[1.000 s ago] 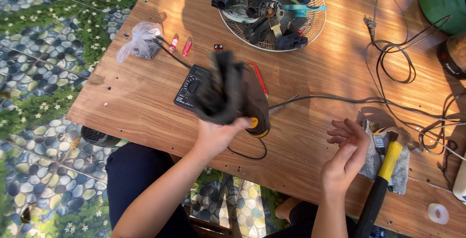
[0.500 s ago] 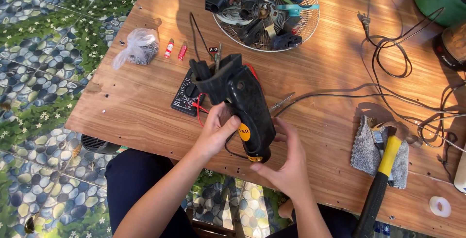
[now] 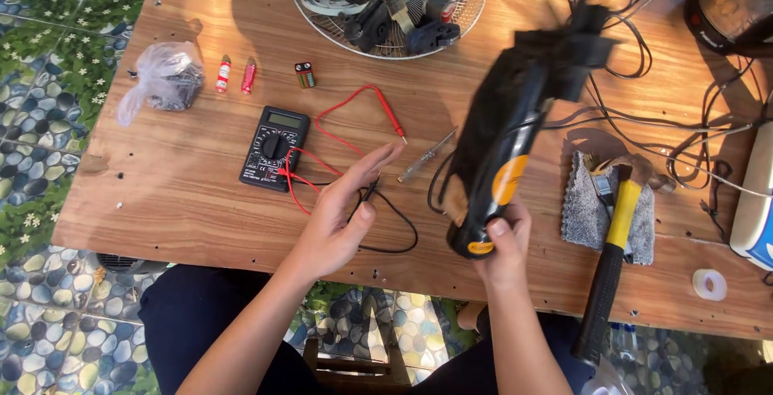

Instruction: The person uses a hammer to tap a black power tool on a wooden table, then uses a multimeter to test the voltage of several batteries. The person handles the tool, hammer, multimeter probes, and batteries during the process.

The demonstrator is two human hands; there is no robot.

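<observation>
On the far left of the wooden table (image 3: 161,194) lie a clear plastic bag (image 3: 163,79) and, just beside it, two small red pieces (image 3: 235,74). Next comes the black multimeter (image 3: 274,148), now fully in view; half a second ago the tool covered part of it. Its red lead (image 3: 354,121) curls to the right, and a small battery (image 3: 304,74) lies above it.

My left hand (image 3: 342,218) has let go of the tool. It is open now, fingers spread, hovering over the black wire (image 3: 394,230) near the table edge. A thin screwdriver (image 3: 427,156) lies just beside my fingertips.

My right hand (image 3: 503,246) is closed around the lower end of the black power tool (image 3: 507,145), which earlier I held with both hands, more to the left. It is now lifted above the table, tilted and blurred. Further right, a hammer (image 3: 613,258) with a yellow and black handle rests on a grey cloth (image 3: 581,210).
</observation>
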